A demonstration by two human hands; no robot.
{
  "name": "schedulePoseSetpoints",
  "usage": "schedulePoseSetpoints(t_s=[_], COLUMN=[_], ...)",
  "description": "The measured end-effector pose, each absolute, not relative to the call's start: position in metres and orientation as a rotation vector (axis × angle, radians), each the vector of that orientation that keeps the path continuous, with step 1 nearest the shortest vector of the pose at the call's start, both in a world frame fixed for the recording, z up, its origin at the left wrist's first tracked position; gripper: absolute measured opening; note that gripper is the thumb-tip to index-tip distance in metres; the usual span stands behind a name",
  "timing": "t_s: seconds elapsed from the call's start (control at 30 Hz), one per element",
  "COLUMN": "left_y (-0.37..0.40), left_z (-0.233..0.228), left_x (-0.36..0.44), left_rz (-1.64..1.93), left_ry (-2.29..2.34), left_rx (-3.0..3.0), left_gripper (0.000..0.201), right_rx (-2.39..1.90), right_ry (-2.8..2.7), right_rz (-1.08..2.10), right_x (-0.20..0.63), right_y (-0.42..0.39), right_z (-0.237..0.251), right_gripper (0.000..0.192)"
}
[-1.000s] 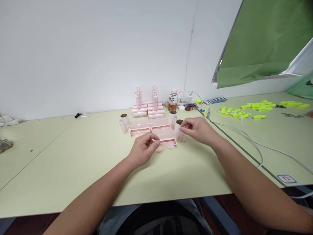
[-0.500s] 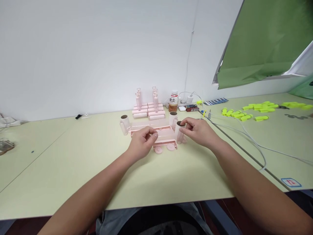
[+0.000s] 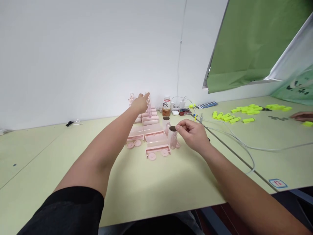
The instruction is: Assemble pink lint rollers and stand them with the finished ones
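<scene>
My left hand (image 3: 141,103) reaches to the back, its index finger stretched out at the heart-shaped top of an upright pink tube (image 3: 149,110). Whether it touches is unclear; its other fingers are partly hidden. My right hand (image 3: 193,133) is closed, thumb and fingertips together at the rim of an upright roll with a brown core (image 3: 172,129). Anything in that pinch is hidden. A small clear pink tube (image 3: 173,140) stands against this roll. Left of it lie an open pink casing (image 3: 157,148) with a clear cover and pink discs (image 3: 152,156).
Another upright roll (image 3: 166,119) stands behind. Several pink cylinders (image 3: 150,119) lie near the wall beside a drink bottle (image 3: 166,106). White cables (image 3: 234,133) cross the table seam at right. Yellow pieces (image 3: 230,117) and another person's hand (image 3: 302,116) are farther right.
My left hand has moved from above the pink casing to the heart-topped tubes at the back. My right hand stays by the front roll. The view has shifted, and another person's hand shows at right.
</scene>
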State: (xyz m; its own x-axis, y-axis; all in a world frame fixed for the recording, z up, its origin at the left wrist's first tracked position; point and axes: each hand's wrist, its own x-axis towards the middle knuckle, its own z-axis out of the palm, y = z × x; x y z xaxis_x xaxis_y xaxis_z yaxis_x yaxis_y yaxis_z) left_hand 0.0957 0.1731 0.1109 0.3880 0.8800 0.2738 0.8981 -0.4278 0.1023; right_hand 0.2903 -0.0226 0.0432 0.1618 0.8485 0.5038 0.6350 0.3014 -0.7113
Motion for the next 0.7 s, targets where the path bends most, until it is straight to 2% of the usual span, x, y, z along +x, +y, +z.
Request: schedulePoseSetpoints(t_s=[0.17, 0.4, 0.6, 0.7], left_y=[0.184, 0.16, 0.118, 0.087], left_z=[0.116, 0.125, 0.153, 0.177], left_x=[0.091, 0.072, 0.042, 0.03], left_rz=[-0.395, -0.449, -0.866, -1.111], left_ry=[-1.553, -1.43, -1.074, -0.829], left_rx=[-2.572, -2.526, -2.495, -2.502], left_gripper=[0.037, 0.032, 0.026, 0.023], right_rx=[-1.355, -1.289, -1.214, -1.188], right_ry=[-1.505, -1.464, -1.401, -1.389], right_rz=[0.282, 0.371, 0.473, 0.463], right_x=[0.289, 0.286, 0.285, 0.286], right_y=[-0.025, -0.026, -0.018, -0.015], right_z=[0.044, 0.047, 0.04, 0.034], right_gripper=[0.019, 0.019, 0.02, 0.039])
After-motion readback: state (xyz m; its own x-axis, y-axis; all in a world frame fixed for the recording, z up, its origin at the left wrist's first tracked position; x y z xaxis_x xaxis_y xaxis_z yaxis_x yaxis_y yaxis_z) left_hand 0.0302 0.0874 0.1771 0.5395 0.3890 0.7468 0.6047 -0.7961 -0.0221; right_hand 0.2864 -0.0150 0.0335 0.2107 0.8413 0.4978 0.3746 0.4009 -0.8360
